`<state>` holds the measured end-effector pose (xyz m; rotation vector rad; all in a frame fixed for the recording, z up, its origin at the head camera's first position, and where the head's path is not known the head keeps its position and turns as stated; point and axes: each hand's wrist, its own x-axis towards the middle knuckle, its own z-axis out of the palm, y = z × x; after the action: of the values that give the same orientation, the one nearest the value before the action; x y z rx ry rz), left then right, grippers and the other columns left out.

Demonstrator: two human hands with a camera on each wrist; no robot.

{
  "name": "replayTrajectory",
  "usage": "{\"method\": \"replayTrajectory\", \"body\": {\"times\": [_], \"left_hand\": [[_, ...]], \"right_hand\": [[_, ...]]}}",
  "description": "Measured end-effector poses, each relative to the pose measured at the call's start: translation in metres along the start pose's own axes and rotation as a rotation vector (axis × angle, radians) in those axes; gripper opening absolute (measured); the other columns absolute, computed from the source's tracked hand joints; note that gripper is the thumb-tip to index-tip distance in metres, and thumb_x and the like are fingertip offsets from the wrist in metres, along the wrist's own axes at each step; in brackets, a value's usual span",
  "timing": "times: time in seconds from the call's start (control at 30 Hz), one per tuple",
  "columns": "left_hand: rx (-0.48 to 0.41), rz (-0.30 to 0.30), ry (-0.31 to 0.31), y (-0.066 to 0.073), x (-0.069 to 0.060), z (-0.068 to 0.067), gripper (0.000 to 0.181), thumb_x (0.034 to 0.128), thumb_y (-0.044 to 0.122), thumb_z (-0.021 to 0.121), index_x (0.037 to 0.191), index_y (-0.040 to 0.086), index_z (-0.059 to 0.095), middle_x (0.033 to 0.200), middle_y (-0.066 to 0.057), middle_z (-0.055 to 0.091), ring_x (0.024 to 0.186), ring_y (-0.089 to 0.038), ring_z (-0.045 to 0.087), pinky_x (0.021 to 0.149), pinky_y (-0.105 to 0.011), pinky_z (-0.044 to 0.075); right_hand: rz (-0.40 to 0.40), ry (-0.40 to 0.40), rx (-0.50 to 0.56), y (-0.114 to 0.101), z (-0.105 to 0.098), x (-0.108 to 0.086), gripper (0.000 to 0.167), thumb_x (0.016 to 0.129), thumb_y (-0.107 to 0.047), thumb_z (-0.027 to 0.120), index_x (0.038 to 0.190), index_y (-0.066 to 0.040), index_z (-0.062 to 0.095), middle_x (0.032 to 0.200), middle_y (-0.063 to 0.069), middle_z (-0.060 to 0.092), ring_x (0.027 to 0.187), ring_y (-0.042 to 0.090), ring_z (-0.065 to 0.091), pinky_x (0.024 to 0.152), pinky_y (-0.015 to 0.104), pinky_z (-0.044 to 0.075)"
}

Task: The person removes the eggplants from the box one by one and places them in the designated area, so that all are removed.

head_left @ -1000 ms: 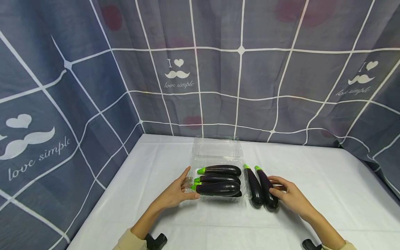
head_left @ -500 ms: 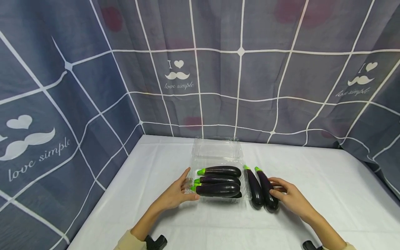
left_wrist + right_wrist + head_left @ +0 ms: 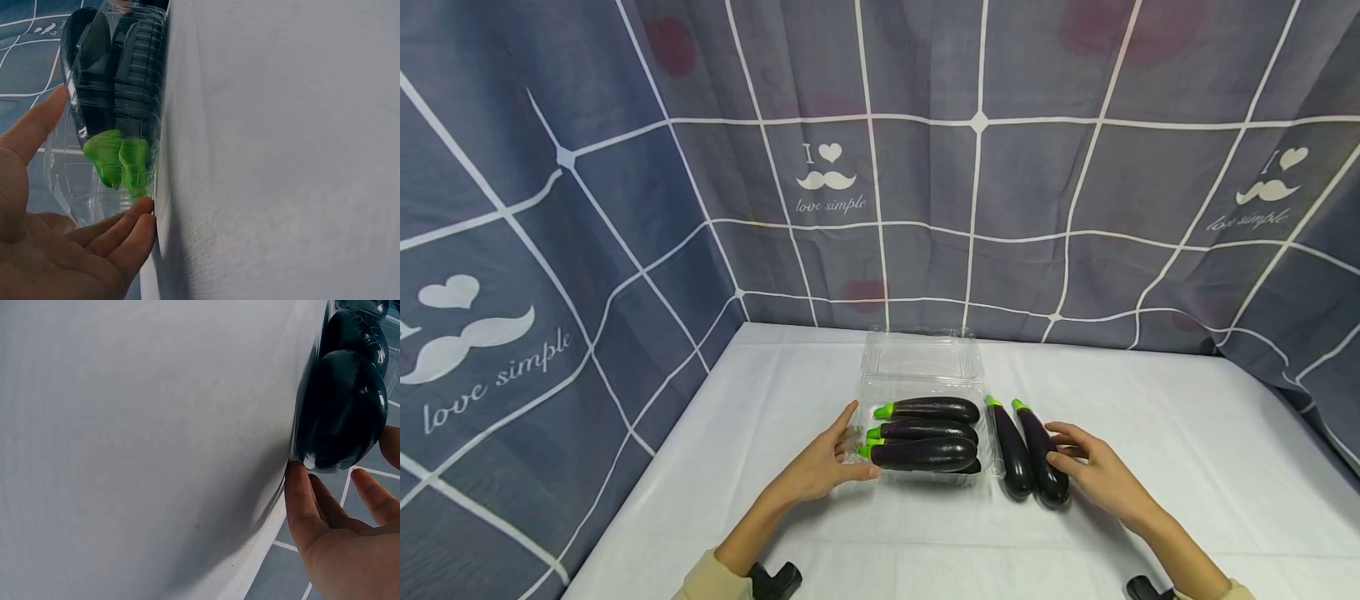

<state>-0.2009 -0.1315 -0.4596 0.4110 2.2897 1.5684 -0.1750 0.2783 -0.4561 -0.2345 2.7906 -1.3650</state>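
A clear plastic clamshell box (image 3: 921, 358) lies with its lid folded back, several dark eggplants (image 3: 925, 454) with green stems lying crosswise in its base. At its left end, my left hand (image 3: 820, 468) rests with thumb and fingers spread about the corner; the left wrist view shows these fingers (image 3: 128, 240) low against the clear wall. Two more eggplants lie side by side, right of the box: an inner eggplant (image 3: 1011, 454) by its wall and an outer eggplant (image 3: 1047, 458). My right hand (image 3: 1101, 475) touches the outer one's right side with fairly straight fingers.
White cloth (image 3: 925, 542) covers the table. Grey-blue curtains (image 3: 925, 183) with white grid lines stand behind it and on both sides. The folded-back lid reaches close to the rear curtain. Black wrist mounts (image 3: 775, 581) show at both forearms.
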Motion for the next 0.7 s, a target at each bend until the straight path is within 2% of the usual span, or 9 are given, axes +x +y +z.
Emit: {"method": "replayTrajectory", "body": {"times": [0.2, 0.37, 0.43, 0.6, 0.7], "left_hand": [[0.004, 0.007, 0.001, 0.000, 0.000, 0.000, 0.107, 0.0843, 0.027, 0.081, 0.160, 0.013, 0.006, 0.156, -0.031, 0.020, 0.142, -0.043, 0.026, 0.111, -0.052, 0.030], [0.005, 0.003, 0.001, 0.000, -0.001, 0.000, 0.107, 0.0845, 0.027, 0.081, 0.160, 0.014, 0.006, 0.156, -0.031, 0.020, 0.142, -0.043, 0.026, 0.111, -0.052, 0.030], [0.008, 0.002, 0.001, -0.001, -0.001, 0.000, 0.107, 0.0846, 0.027, 0.080, 0.160, 0.014, 0.006, 0.156, -0.031, 0.020, 0.142, -0.044, 0.027, 0.111, -0.052, 0.031], [0.014, 0.007, 0.000, -0.001, 0.000, 0.000, 0.107, 0.0843, 0.029, 0.081, 0.160, 0.014, 0.006, 0.156, -0.030, 0.020, 0.141, -0.044, 0.029, 0.110, -0.052, 0.031], [0.012, 0.013, -0.001, -0.001, 0.001, 0.000, 0.108, 0.0841, 0.030, 0.081, 0.160, 0.013, 0.006, 0.156, -0.030, 0.021, 0.141, -0.043, 0.029, 0.110, -0.052, 0.031]], "right_hand": [[-0.011, 0.010, -0.011, -0.002, 0.000, -0.001, 0.047, 0.097, -0.016, 0.064, 0.139, 0.002, 0.050, 0.126, 0.023, 0.059, 0.113, 0.039, 0.059, 0.088, 0.042, 0.049], [-0.051, 0.032, -0.014, -0.005, -0.001, -0.002, 0.047, 0.097, -0.013, 0.063, 0.138, 0.006, 0.050, 0.126, 0.028, 0.058, 0.113, 0.040, 0.059, 0.090, 0.046, 0.050], [-0.065, 0.044, -0.017, -0.007, -0.002, -0.002, 0.046, 0.097, -0.012, 0.063, 0.137, 0.006, 0.050, 0.128, 0.028, 0.057, 0.114, 0.041, 0.058, 0.092, 0.043, 0.049], [-0.077, 0.076, -0.011, -0.014, -0.005, -0.001, 0.044, 0.097, -0.012, 0.062, 0.137, 0.005, 0.051, 0.130, 0.027, 0.056, 0.117, 0.040, 0.056, 0.091, 0.026, 0.048], [-0.092, 0.086, 0.005, -0.018, -0.004, -0.001, 0.043, 0.097, -0.011, 0.063, 0.136, 0.005, 0.053, 0.129, 0.026, 0.056, 0.117, 0.039, 0.056, 0.090, 0.022, 0.048]]}}
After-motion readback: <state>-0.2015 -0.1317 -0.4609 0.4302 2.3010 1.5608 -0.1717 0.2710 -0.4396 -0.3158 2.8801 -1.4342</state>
